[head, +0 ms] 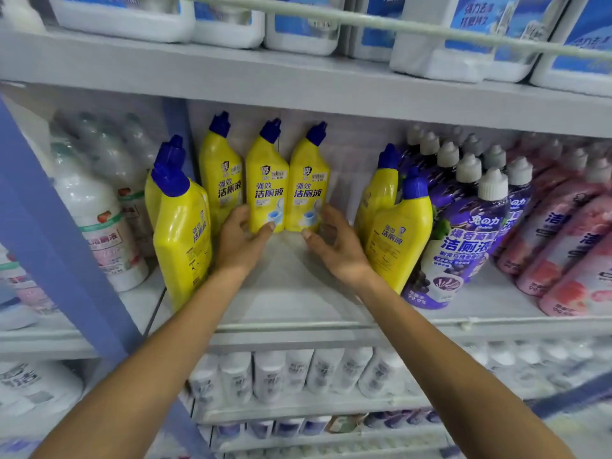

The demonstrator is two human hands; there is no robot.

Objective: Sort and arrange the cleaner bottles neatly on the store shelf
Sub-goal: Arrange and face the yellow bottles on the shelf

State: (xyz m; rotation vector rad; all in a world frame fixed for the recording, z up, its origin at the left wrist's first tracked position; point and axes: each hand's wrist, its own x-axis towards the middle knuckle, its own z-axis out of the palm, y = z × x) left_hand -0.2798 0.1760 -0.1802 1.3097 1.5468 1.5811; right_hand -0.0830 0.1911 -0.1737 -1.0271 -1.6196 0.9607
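**A:** What stands on the shelf (298, 293)?

**B:** Mostly yellow cleaner bottles with blue caps, every one capped. The plastic is opaque, so the contents can't be seen. Three stand upright along the shelf's back edge: the first bottle (220, 167), the second bottle (266, 183) and the third bottle (308, 183). The last two touch side by side, labels facing out.

**A:** And the other yellow ones?

**B:** A left pair (182, 240) stands one behind the other nearer the front edge, left of that row. A right pair (397, 240) stands the same way on the other side, just beside the purple bottles (463, 233). Pink bottles (563, 240) fill the shelf's right end. White bottles (99, 220) stand past the blue upright (66, 243) on the left.

**A:** Where are the hands?

**B:** Both reach in over the front edge, between the two pairs. The left hand (243, 241) grips the base of the second bottle, with the thumb on its front and the fingers tucked in at its left side, next to the first bottle. The right hand (334, 246) holds the base of the third bottle, thumb at its lower front corner, fingers curled round its right side.

**A:** Above and below?

**B:** White jugs (298, 31) with blue labels stand on the shelf above, and small white bottles (298, 369) stand in a row on the one beneath.
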